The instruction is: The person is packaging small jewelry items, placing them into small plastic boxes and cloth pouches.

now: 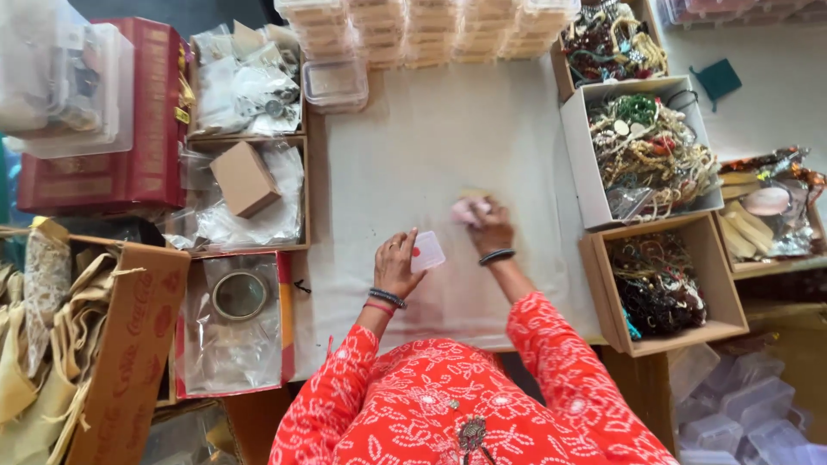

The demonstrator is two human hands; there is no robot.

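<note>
left hand (394,265): fingers pinched on a small clear box (427,251), held at the near middle of the table (431,138); a red dot is seen in or on the box.
right hand (489,226): fingers closed around a pink item (468,211), pressed just above the table's middle; what the item is cannot be told.
box vs pink item: near each other, not touching; the item is not yet placed in the box, judged from the gap.
box lid: open or shut cannot be told.
progress: judged early in one packing cycle; one box is picked, one item is gripped, nothing finished is seen on the bare cloth.
supply, far edge: stacks of clear boxes (431,30) are lined up along the far edge; one loose box (334,84) is set at the far left of them.
supply, right edge: a white carton (642,151) of mixed beads and chains is set at the right edge; a brown carton (659,284) of dark beads is set at the near right corner; a third carton (607,43) of jewellery sits at the far right corner.
left edge: trays of plastic bags (245,185) are laid there, with a small brown box (244,178); a bangle (239,294) is bagged in the near tray.
remaining: judged most of the work, given the full cartons and unused stacks.
</note>
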